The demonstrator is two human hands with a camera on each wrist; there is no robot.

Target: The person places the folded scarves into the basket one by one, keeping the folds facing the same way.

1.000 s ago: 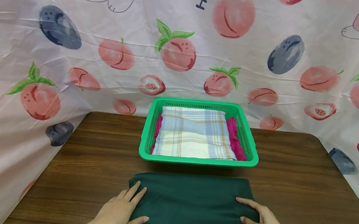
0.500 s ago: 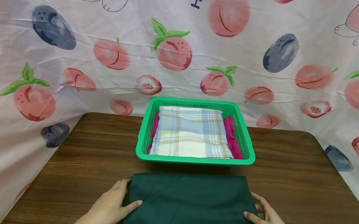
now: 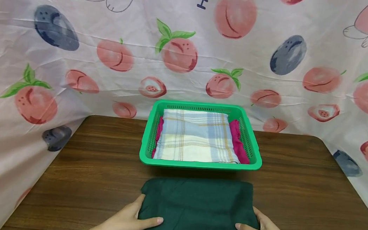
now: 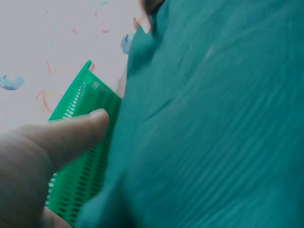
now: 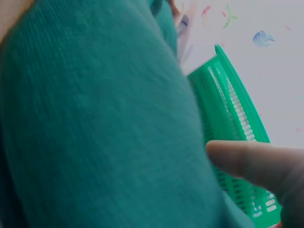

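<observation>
A folded dark green cloth [image 3: 197,210] lies near the front of the table, before the basket. My left hand [image 3: 127,221] grips its left side, thumb on top and the other fingers hidden at the edge and below. On the opposite side my right hand [image 3: 265,229] holds the cloth the same way, its thumb pressing the top. The cloth bulges slightly between both hands. In the left wrist view the green cloth [image 4: 204,118] fills most of the picture; in the right wrist view, the cloth [image 5: 104,123] rises close before the camera.
A green plastic basket [image 3: 200,164] stands behind the green cloth. In it lie a folded plaid cloth [image 3: 198,137] and, beneath that, a magenta cloth [image 3: 240,143]. The brown wooden table [image 3: 105,159] backs onto a fruit-print curtain [image 3: 129,20].
Both hands slid from flat on the cloth out to its side edges, then closed inward and took hold. The cloth's sides have drawn together and its corners have rounded.
</observation>
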